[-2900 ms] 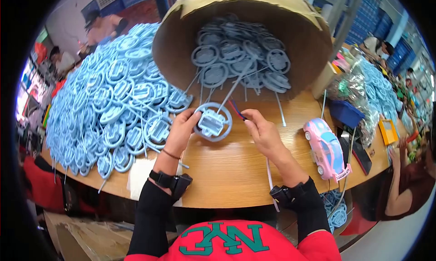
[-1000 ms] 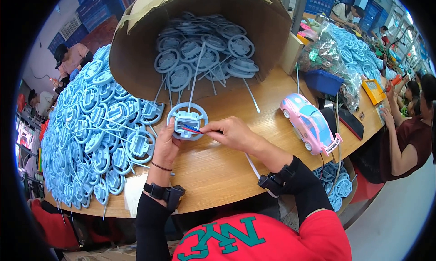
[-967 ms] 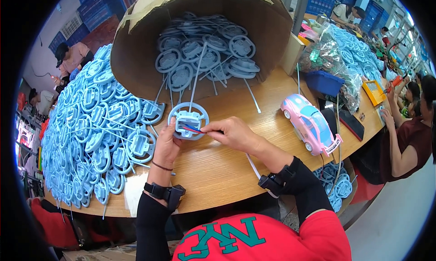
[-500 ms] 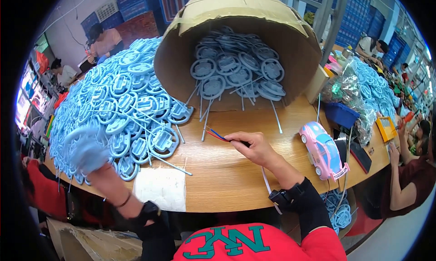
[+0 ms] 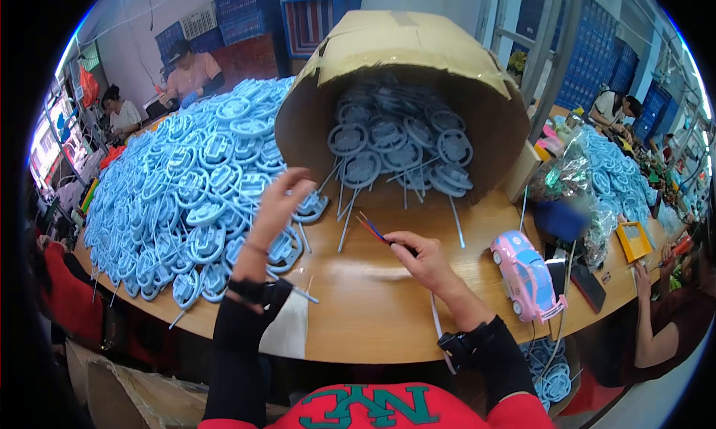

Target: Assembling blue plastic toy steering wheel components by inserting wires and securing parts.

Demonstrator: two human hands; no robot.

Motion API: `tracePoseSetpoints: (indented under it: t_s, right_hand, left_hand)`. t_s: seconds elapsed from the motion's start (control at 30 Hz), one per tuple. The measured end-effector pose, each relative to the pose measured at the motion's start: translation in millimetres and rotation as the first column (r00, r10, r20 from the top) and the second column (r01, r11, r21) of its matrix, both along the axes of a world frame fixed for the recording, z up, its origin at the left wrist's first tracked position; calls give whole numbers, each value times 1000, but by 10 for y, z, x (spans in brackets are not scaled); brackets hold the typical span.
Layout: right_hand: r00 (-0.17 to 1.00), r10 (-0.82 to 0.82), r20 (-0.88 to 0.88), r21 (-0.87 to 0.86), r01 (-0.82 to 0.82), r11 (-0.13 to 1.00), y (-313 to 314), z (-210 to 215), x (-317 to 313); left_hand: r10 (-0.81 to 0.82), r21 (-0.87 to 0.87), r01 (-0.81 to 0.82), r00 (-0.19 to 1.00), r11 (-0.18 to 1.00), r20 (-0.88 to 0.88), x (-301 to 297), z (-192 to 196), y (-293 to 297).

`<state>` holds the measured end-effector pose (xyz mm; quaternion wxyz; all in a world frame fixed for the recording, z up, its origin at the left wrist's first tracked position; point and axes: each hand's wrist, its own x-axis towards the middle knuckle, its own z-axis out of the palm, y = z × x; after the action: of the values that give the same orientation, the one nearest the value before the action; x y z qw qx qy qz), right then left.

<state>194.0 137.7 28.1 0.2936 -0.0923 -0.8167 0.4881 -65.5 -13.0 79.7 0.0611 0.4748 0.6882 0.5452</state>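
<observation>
Thin wires (image 5: 375, 231) (red and blue) slant up-left, right of heaped pale-blue wheels (image 5: 194, 186).

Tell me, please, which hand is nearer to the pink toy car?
Right. The right hand is left of the pink toy car, holding wires; the left hand is much farther left, near the blue wheels.

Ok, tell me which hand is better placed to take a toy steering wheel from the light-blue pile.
Likely the left: the left hand looks empty and close to the steering-wheel pile. The right hand is farther off, pinching red and blue wires.
</observation>
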Motion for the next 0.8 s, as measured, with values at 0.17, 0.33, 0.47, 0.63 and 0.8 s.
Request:
tracePoseSetpoints:
  t_s: [0.17,0.33,0.47,0.63,0.8]
  right_hand:
    - [987,-156,-44,31,158,987,36,-102,-41]
    - [969,-247,15,0,247,969,80,-40,-7]
    - [931,-332,-153,62,344,937,125,-97,-26]
    - [954,-294,-51,239,298,924,114,-14,-3]
    - [971,-232,-57,229,238,944,102,59,43]
  left_hand:
    - [-12,-277,-214,772,937,-635,47,-719,1012]
    - [108,-84,-325,529,942,-842,8,-851,1264]
    - [-132,-356,-239,635,903,-761,526,-431,994]
    - [-504,-571,212,755,793,-420,1003,-114,466]
    - [-515,-433,454,857,779,-28,792,2,209]
